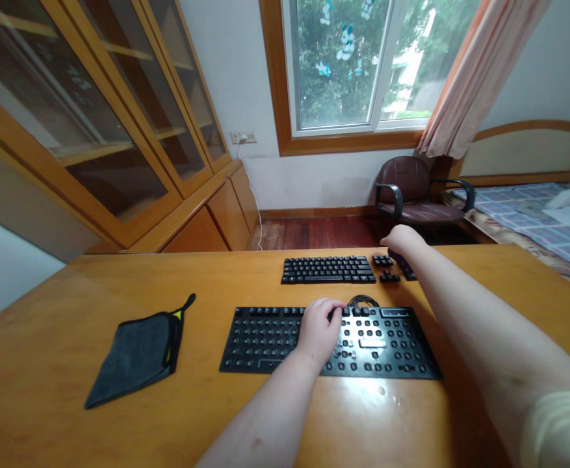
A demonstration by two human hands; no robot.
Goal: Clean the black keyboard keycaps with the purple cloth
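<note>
A black keyboard base (pixel 275 354), most of its keycaps off and its switches bare, lies across the desk in front of me. My left hand (pixel 320 325) rests over its top row, thumb and forefinger closed around a keycap there. Farther back, my right hand (pixel 404 239) reaches to the far edge of the desk, above loose number-pad keycaps (pixel 408 270). Its fingers are mostly hidden behind the hand, and a dark shape shows beneath. Beside it sit small groups of black keycaps (pixel 382 260), next to a large block of laid-out keycaps (pixel 328 270).
A folded dark grey cloth (pixel 136 354) with a loop lies on the left of the wooden desk (pixel 45 364). The keyboard's coiled cable (pixel 364 300) sits behind the base. Beyond the desk are a chair (pixel 406 185), a bed (pixel 523 201) and a glass-door cabinet (pixel 168 162).
</note>
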